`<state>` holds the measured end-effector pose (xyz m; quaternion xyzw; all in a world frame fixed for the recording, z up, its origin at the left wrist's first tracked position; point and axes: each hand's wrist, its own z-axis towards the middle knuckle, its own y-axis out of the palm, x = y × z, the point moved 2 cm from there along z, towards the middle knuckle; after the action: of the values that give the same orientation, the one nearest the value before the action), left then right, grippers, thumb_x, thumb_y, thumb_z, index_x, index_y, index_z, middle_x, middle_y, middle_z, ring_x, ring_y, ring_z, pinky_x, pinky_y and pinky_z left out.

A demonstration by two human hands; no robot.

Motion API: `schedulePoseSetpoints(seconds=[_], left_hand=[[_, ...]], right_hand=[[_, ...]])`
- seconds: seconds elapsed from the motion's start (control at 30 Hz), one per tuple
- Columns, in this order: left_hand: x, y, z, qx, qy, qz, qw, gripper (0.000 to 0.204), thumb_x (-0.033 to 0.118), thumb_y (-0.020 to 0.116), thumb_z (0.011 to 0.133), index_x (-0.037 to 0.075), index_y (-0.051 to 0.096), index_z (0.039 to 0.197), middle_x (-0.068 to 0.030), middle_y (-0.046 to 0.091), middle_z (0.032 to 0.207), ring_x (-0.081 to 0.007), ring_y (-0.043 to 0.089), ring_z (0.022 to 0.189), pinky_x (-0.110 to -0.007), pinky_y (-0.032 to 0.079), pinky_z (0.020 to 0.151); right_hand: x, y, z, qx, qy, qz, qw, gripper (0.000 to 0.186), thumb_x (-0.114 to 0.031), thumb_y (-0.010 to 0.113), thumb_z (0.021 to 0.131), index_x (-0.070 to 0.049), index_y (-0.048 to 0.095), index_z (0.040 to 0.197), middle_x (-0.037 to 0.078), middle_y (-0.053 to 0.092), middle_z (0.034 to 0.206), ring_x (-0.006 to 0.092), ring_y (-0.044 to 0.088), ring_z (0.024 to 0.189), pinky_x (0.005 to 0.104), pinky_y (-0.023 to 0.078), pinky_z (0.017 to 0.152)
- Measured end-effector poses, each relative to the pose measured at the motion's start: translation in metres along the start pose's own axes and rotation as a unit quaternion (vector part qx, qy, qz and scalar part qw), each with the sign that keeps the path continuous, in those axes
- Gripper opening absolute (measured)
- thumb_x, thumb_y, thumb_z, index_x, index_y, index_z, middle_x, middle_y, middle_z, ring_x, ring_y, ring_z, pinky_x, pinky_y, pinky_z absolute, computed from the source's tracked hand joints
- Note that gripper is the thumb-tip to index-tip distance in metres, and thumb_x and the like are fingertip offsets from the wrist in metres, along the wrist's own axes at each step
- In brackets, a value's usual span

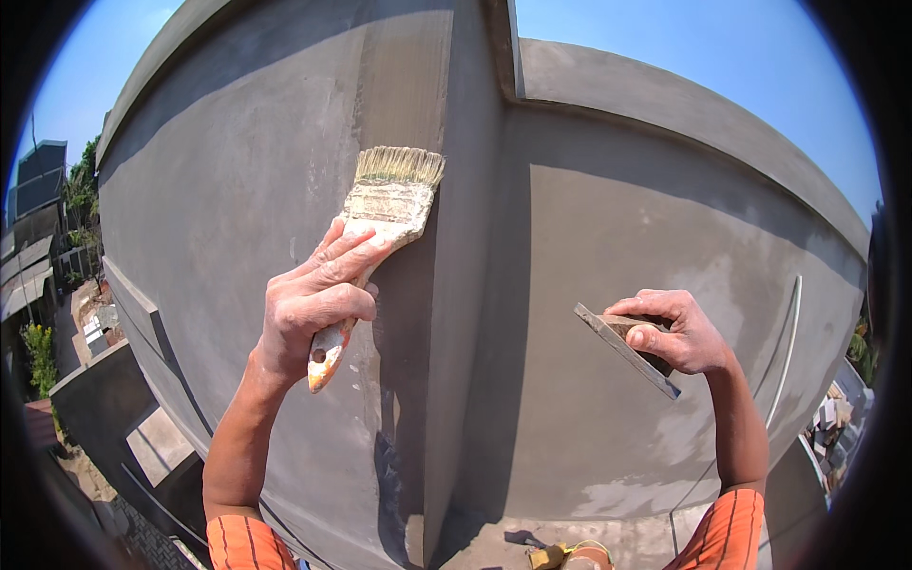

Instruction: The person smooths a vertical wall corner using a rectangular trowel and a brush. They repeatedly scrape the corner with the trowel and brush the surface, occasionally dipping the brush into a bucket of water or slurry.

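My left hand (318,294) is closed round the handle of a wide paintbrush (388,201), bristles up. Pale dried material crusts its ferrule and handle. The bristles lie over a darker, damp-looking strip of the grey plastered wall (256,161), close to the wall's corner; whether they touch it I cannot tell. Over to the right, my right hand (673,331) grips a plastering float (627,353) by its handle. The float's flat board is tilted and seen nearly edge-on, in front of the recessed wall section (589,247).
A pale thin rod (785,351) leans against the right wall. Down at the wall's foot are a bucket (589,554) and a yellowish object (546,557). Low walls (114,408) and buildings lie at the far left; rubble (840,418) is piled at the far right.
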<state>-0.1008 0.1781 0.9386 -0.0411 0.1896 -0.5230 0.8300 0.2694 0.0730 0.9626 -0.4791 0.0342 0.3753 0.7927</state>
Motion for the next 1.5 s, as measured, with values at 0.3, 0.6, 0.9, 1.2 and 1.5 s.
schedulePoseSetpoints(seconds=[0.3, 0.6, 0.9, 1.2, 1.5], left_hand=[[0.017, -0.069, 0.016, 0.034, 0.073, 0.062, 0.995, 0.021, -0.005, 0.069, 0.078, 0.008, 0.055, 0.069, -0.0204, 0.065, 0.119, -0.0376, 0.057, 0.119, -0.054, 0.042, 0.104], [-0.078, -0.081, 0.219, 0.09, 0.088, 0.079, 0.989, 0.021, 0.019, 0.065, 0.092, 0.0, 0.063, 0.085, -0.0106, 0.069, 0.102, -0.0226, 0.066, 0.092, -0.031, 0.051, 0.081], [-0.04, -0.055, 0.054, 0.054, 0.023, 0.044, 0.997, 0.017, -0.006, 0.066, 0.082, 0.005, 0.057, 0.072, -0.0144, 0.065, 0.122, -0.0298, 0.06, 0.119, -0.038, 0.05, 0.096], [0.039, -0.075, -0.157, 0.153, -0.129, 0.005, 0.98, 0.016, 0.002, 0.072, 0.08, 0.01, 0.061, 0.072, -0.021, 0.067, 0.111, -0.0401, 0.061, 0.112, -0.052, 0.045, 0.101], [0.021, -0.07, -0.217, 0.172, -0.244, -0.046, 0.953, 0.018, 0.003, 0.068, 0.085, 0.013, 0.057, 0.075, -0.0238, 0.06, 0.125, -0.0386, 0.056, 0.121, -0.046, 0.047, 0.099]], right_hand=[[-0.03, 0.006, 0.027, 0.001, -0.067, 0.066, 0.996, 0.036, -0.031, 0.07, 0.087, -0.006, 0.069, 0.114, 0.003, 0.064, 0.086, 0.0101, 0.057, 0.076, 0.0264, 0.047, 0.067], [-0.012, 0.006, -0.002, 0.022, -0.062, 0.028, 0.997, 0.035, -0.03, 0.07, 0.086, -0.007, 0.071, 0.111, 0.004, 0.063, 0.08, 0.0123, 0.056, 0.073, 0.0278, 0.046, 0.066], [-0.06, -0.001, 0.045, 0.21, -0.207, -0.183, 0.938, 0.038, -0.03, 0.069, 0.087, -0.005, 0.066, 0.114, 0.008, 0.063, 0.089, 0.019, 0.062, 0.077, 0.0299, 0.049, 0.068], [-0.183, 0.01, 0.21, 0.319, -0.325, -0.591, 0.666, 0.033, -0.035, 0.065, 0.089, -0.016, 0.067, 0.115, 0.001, 0.066, 0.101, 0.0193, 0.064, 0.095, 0.0326, 0.056, 0.082], [-0.217, -0.05, 0.275, 0.192, -0.185, -0.46, 0.847, 0.019, -0.012, 0.057, 0.085, 0.001, 0.066, 0.096, 0.013, 0.067, 0.088, 0.0219, 0.064, 0.072, 0.0369, 0.053, 0.064]])
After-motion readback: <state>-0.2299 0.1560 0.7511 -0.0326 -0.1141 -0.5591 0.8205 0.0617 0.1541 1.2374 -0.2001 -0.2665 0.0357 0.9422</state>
